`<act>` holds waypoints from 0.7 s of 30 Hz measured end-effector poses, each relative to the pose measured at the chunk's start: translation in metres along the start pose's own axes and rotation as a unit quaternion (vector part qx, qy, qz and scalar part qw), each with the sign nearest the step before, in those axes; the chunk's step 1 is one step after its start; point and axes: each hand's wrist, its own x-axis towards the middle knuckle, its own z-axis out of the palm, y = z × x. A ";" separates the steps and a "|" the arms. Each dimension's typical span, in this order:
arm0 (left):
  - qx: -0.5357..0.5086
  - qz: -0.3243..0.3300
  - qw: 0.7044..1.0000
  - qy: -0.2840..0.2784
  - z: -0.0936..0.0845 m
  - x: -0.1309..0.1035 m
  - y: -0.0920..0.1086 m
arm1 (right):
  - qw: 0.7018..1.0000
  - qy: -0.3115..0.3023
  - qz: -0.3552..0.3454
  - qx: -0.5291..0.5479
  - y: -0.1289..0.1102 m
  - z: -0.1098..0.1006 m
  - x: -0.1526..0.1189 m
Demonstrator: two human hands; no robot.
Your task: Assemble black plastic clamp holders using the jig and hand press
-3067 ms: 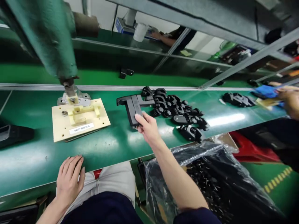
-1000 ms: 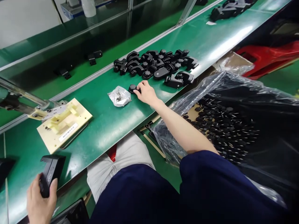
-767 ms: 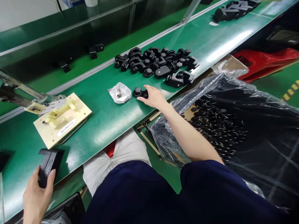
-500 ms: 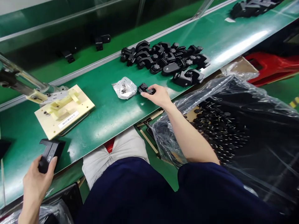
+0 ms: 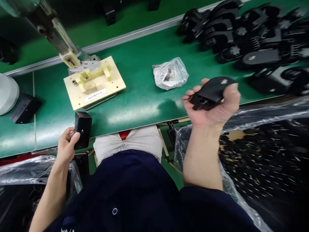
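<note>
Since the previous frame, the right hand (image 5: 212, 112) has raised the clamp (image 5: 213, 91) off the worktop (image 5: 135, 96) and turned palm up. The left hand (image 5: 66, 143) has turned the case (image 5: 83, 129); its lettering no longer shows.

Right grip: closed on the clamp, thumb over the rounded end by a pale mark, fingertips showing at the far side. The clamp's socketed end points left, toward the person; it is held above the worktop's front edge.

Left grip: pinching the case, thumb on the face with one small bright spot. Case is at the front edge, just beside the fixture (image 5: 70, 88); contact with the worktop cannot be told.

Fixture: pale plate, yellow blocks on top, white label (image 5: 95, 95) along the near side. The press (image 5: 54, 35) reaches down behind it.

Clear bag (image 5: 177, 69) of small metal pieces lies between fixture and right hand. Black parts (image 5: 260, 56) are heaped at the right, blurred. Far left: a second case (image 5: 25, 108) beside a white round object (image 5: 8, 93). Below the worktop, right: plastic liner (image 5: 263, 111) around many small dark pieces (image 5: 263, 161).
</note>
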 end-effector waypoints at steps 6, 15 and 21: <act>-0.165 -0.083 0.957 -0.225 0.042 -0.024 -0.003 | 0.998 -0.024 -0.036 -0.054 0.013 0.056 -0.031; -0.217 -0.085 0.926 -0.295 0.072 -0.036 -0.005 | 0.845 -0.009 -0.213 -0.490 0.038 0.098 -0.039; -0.262 -0.125 0.890 -0.351 0.070 -0.030 -0.015 | 0.961 0.002 -0.069 -0.269 0.048 0.087 -0.038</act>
